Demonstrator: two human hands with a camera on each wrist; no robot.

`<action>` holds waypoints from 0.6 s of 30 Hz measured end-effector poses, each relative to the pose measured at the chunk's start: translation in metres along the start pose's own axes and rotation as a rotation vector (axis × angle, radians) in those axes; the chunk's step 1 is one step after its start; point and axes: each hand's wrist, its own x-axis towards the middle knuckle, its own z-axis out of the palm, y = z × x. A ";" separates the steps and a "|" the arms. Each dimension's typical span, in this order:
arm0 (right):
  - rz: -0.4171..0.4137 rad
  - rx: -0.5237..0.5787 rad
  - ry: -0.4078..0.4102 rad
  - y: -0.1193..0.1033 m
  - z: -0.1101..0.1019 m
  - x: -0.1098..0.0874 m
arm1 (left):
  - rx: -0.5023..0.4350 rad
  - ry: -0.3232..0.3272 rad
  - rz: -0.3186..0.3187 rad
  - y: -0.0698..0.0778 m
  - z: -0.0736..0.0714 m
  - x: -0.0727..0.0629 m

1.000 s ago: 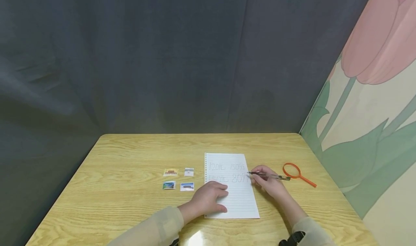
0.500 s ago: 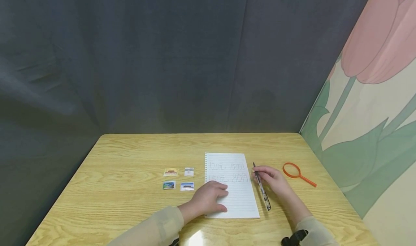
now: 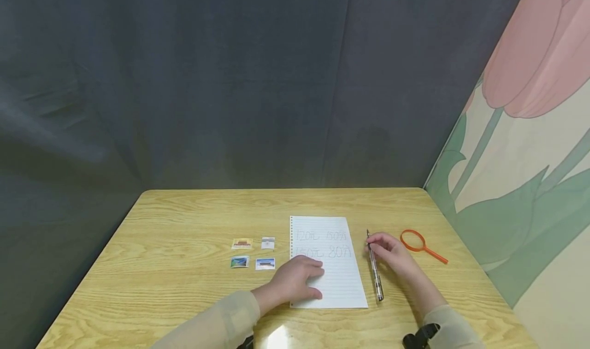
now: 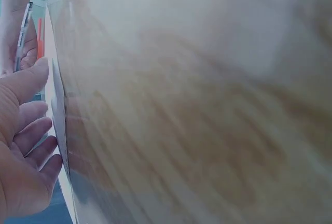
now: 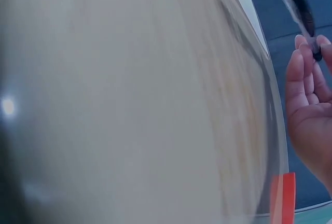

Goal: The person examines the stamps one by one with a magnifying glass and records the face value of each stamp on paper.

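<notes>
A lined sheet of paper (image 3: 338,287) with punched holes down its left side lies on the table, bearing two rows of handwritten figures. My left hand (image 3: 297,278) rests on its lower left part, fingers spread; the left wrist view shows the same hand (image 4: 23,146) at the paper's edge. Just right of the sheet, my right hand (image 3: 392,252) pinches a pen (image 3: 375,274) near its tip, the barrel pointing back toward me. In the right wrist view the pen (image 5: 298,1) sticks up from the fingertips and thumb.
Several small picture stamps (image 3: 265,264) lie in two rows left of the paper. An orange magnifying glass (image 3: 435,255) lies right of my right hand. A dark curtain (image 3: 239,93) hangs behind the table (image 3: 184,221); a tulip-patterned wall (image 3: 521,185) borders the right.
The pen has swung from pointing at the writing to lying lengthwise beside the sheet, still pinched by my right hand, which has moved right, away from the paper. The left hand stays put.
</notes>
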 end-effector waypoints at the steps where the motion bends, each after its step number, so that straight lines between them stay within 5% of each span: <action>1: -0.004 -0.001 -0.008 0.000 -0.001 0.000 | -0.004 0.011 0.009 0.000 -0.001 0.000; 8: 0.086 -0.078 0.022 -0.003 -0.009 0.000 | -0.071 0.095 -0.001 -0.007 -0.014 -0.008; 18: 0.134 -0.385 0.063 -0.005 -0.011 0.001 | -0.198 0.196 -0.089 -0.042 -0.028 -0.036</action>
